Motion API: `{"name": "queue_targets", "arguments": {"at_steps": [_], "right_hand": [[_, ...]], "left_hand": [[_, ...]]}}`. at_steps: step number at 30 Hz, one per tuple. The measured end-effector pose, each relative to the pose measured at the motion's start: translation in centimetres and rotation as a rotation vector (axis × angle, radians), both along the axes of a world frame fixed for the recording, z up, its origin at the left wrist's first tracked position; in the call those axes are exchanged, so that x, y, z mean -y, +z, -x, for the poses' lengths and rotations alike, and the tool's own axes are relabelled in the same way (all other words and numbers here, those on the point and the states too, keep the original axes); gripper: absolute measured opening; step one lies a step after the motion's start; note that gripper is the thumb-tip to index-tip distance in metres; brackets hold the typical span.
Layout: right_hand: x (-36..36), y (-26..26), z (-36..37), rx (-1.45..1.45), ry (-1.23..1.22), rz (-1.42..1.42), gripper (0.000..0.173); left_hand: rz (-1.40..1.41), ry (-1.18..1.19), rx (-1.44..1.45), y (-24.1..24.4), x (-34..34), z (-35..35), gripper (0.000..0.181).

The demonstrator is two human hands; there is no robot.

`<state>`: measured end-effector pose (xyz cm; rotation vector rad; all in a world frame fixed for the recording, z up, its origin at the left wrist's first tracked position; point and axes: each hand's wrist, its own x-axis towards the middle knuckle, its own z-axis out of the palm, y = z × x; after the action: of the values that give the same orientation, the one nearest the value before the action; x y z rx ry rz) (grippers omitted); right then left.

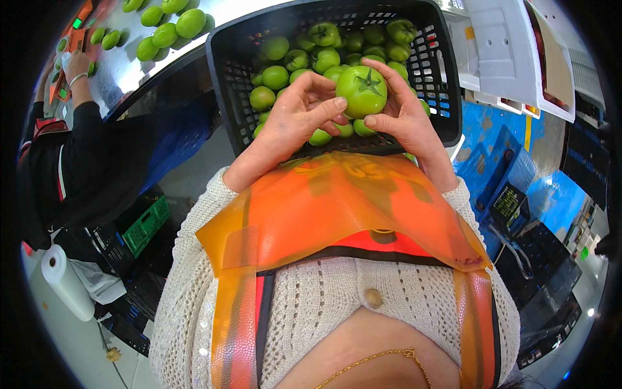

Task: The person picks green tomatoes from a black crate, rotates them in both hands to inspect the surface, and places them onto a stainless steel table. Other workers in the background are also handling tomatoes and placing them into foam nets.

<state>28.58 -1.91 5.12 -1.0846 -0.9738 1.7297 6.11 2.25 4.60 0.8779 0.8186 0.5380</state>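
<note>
A large green tomato [358,95] sits between my hands above the crate, its star-shaped green calyx facing up. My right hand [403,104] cups its right side, with the fingers behind it and the thumb at its lower edge. On the other side, my left hand [303,109] has its thumb against the tomato, and its other fingers are curled and partly hidden. Below both hands is a black slatted plastic crate [224,92], holding many more green tomatoes [275,77]. A few of these show a faint reddish tint.
At left, a person in dark clothing [97,165] reaches over an orange device [73,46] on a shiny metal table [112,92], where loose green tomatoes [165,35] lie. White foam boxes [505,53] stand at right. A plastic film roll [68,282] and green crate [146,226] are low left.
</note>
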Motion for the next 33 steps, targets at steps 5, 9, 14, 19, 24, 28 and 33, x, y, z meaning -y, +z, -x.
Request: {"name": "queue_targets", "arguments": {"at_steps": [5,9,14,19,24,28,33], "right_hand": [[0.0,-0.5,-0.3,-0.028,0.007,-0.013,0.086],[0.1,-1.0,-0.6,-0.115,0.038,0.045,0.082],[0.0,-1.2,-1.0,-0.153,0.134,0.118,0.075],[0.1,-1.4,-0.6,-0.082,0.131,0.080,0.066],[0.0,-2.3,-0.6,-0.147,0.139,0.094,0.063],[0.0,-1.6,-0.6,-0.097,0.140,0.075,0.064],[-0.3,-0.8,-0.8,-0.031,0.175,0.023,0.065]], "left_hand": [[-0.137,0.013,-0.042,0.2,0.1,-0.1,0.056],[-0.278,-0.109,-0.069,0.7,-0.3,0.2,0.072],[-0.259,-0.216,-0.006,0.4,-0.3,0.4,0.072],[-0.214,-0.155,0.015,0.5,-0.2,0.3,0.065],[-0.161,-0.167,-0.047,0.8,-0.1,0.3,0.061],[-0.216,-0.125,-0.088,0.6,-0.1,0.1,0.055],[-0.443,-0.069,-0.179,-0.2,0.4,-0.7,0.051]]}}
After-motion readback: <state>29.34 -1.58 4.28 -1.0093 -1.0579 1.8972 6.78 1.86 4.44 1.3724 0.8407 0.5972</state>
